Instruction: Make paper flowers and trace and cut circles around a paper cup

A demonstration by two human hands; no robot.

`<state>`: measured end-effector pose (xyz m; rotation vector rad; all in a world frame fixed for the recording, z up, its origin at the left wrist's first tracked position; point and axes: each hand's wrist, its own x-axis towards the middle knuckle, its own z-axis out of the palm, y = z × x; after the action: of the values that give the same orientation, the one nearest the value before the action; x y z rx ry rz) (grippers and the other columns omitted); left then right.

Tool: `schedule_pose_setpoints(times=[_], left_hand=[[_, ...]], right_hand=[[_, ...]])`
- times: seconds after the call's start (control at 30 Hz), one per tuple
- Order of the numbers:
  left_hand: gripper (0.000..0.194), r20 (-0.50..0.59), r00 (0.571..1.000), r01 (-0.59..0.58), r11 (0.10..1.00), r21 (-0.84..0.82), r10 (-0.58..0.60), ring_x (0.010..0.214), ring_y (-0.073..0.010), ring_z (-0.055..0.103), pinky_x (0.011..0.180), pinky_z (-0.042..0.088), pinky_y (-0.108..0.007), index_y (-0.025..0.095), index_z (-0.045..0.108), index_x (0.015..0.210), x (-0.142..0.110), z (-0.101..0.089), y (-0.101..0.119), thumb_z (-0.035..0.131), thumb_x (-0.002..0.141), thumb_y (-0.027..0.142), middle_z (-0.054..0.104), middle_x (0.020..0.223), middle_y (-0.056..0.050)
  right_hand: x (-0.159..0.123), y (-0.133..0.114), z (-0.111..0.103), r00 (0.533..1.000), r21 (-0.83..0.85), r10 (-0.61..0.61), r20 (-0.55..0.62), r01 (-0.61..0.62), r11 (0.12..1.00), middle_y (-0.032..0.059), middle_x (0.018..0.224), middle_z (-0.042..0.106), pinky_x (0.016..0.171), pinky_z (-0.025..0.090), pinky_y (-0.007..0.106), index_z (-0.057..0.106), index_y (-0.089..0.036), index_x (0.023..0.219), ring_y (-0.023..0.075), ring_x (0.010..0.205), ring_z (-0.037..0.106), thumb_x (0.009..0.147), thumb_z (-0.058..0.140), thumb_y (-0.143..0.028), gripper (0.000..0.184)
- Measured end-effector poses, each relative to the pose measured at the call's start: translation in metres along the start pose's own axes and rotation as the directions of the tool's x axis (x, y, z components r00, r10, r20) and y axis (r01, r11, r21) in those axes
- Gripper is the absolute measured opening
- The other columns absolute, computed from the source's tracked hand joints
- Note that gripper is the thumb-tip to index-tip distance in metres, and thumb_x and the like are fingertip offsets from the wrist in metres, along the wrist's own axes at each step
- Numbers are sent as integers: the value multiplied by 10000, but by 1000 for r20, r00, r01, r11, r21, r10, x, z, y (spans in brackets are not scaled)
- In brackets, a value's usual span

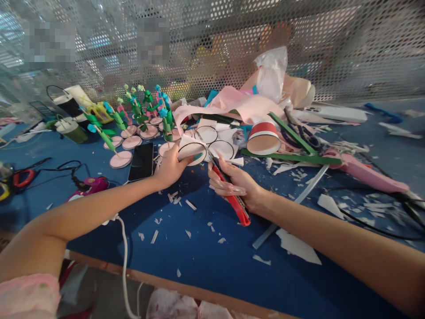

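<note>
A grey perforated metal screen [212, 48] is spanning the top of the frame, and below it a blue counter [195, 274] with a brown edge is carrying everything, pale paper scraps [299, 246] littering its lower middle and right. Two hands are working at the centre. The left hand [171, 168] is pinching one white paper piece with a black circle outline [191, 152] between thumb and fingers; the right hand [241, 184] is closing around one red-and-black-handled cutting tool [236, 206], its metal blade pointing up and left beside that paper. Two more black-outlined white paper circles [222, 149] are lying just behind. At least six green-and-blue paper flowers on round pink bases [121, 160] are standing at upper left, near one black phone [141, 163]. One red-banded white paper cup [264, 144] is lying right of centre; one pink glue gun [372, 172] is resting at right and one purple glue gun [91, 184] at left.
</note>
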<state>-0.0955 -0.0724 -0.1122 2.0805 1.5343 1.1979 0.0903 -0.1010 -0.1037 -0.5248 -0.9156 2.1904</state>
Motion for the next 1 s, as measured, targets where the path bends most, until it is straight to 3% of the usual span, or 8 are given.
schedule_pose_setpoints(times=[0.2, 0.43, 0.63, 0.87, 1.0], left_hand=[[354, 38, 999, -11, 1000, 25, 10, 895, -237, 615, 783, 494, -330, 131, 576, 1060, -2, -2, 1, 644, 772, 325, 683, 922, -72], [335, 75, 997, -15, 999, 49, 11, 823, -225, 619, 719, 487, -305, 133, 588, 1038, -4, -3, 2, 630, 785, 348, 680, 886, -65], [362, 98, 995, -41, 996, 75, 34, 835, -243, 628, 730, 490, -333, 126, 574, 1079, -5, -2, 1, 602, 803, 359, 680, 879, -85], [354, 118, 993, -46, 985, 165, 27, 766, -230, 630, 708, 486, -326, 122, 558, 1083, -7, -4, 5, 606, 802, 332, 670, 833, -81], [297, 95, 995, -43, 988, 149, 29, 796, -227, 631, 703, 478, -309, 140, 555, 1011, -8, -5, 9, 615, 792, 330, 666, 838, -71]], right_hand=[[-1, 0, 0, 998, -65, -11, 59, 15, 998, -67, 393, 391, 290, 219, 93, 494, -145, 670, 9, 283, 189, 982, 345, -388, 422], [-2, 1, 3, 999, -95, -36, 11, 37, 995, -65, 403, 437, 277, 213, 109, 493, -148, 698, 7, 259, 212, 952, 417, -430, 387], [-3, 1, 3, 998, -101, -40, 38, 43, 994, -70, 398, 436, 278, 209, 113, 493, -152, 710, 8, 259, 210, 945, 440, -421, 361], [-3, 7, 4, 994, -126, -112, -22, 108, 986, -53, 441, 487, 290, 250, 118, 520, -143, 730, 15, 278, 275, 914, 510, -402, 318], [-2, 5, 4, 995, -94, -93, 23, 95, 991, -52, 436, 482, 282, 234, 110, 523, -134, 697, 5, 269, 255, 920, 498, -410, 356]])
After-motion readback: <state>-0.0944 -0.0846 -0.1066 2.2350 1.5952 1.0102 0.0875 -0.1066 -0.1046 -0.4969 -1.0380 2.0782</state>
